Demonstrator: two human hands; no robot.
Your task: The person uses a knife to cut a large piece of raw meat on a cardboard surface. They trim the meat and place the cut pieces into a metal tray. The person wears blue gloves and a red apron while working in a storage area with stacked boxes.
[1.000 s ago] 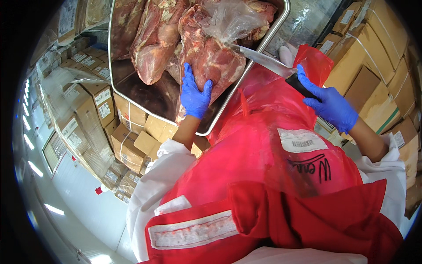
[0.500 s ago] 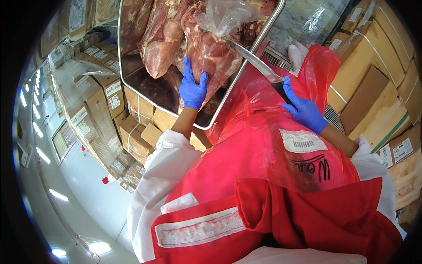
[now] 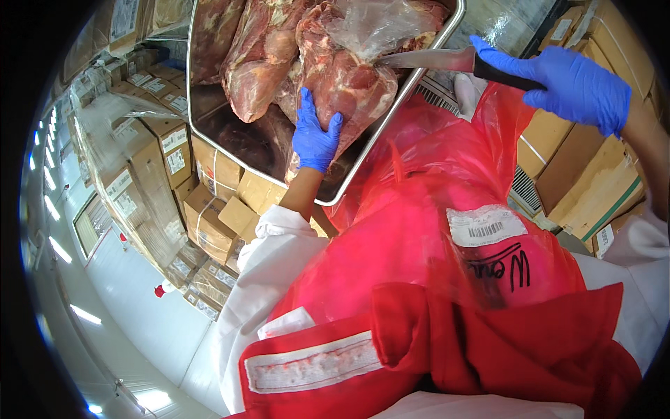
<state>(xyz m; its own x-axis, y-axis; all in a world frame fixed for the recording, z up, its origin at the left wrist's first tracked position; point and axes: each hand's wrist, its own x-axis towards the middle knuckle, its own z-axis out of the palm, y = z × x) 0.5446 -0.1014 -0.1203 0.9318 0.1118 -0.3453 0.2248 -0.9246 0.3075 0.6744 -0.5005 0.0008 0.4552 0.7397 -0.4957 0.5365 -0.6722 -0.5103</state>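
Note:
A steel bin (image 3: 377,127) at the top holds several large cuts of raw red meat. My gloved left hand (image 3: 317,143) lies on the lower end of the nearest cut of meat (image 3: 359,91), fingers stretched out and thumb apart. My gloved right hand (image 3: 579,87) is closed round the black handle of a knife (image 3: 443,60), outside the bin on the right. The blade reaches left across the rim, and its tip meets the upper part of that cut, just below a crumpled clear plastic sheet (image 3: 377,28). How deep the tip sits cannot be seen.
Stacked cardboard boxes (image 3: 157,160) wrapped in film stand left, with more boxes (image 3: 593,167) close on the right. My red plastic apron (image 3: 391,258) bulges up to the bin's near edge. A floor grate (image 3: 436,94) shows beside the bin.
My right hand has moved up and right with the knife, swinging the blade from a slant to nearly level. My left hand keeps its place on the meat.

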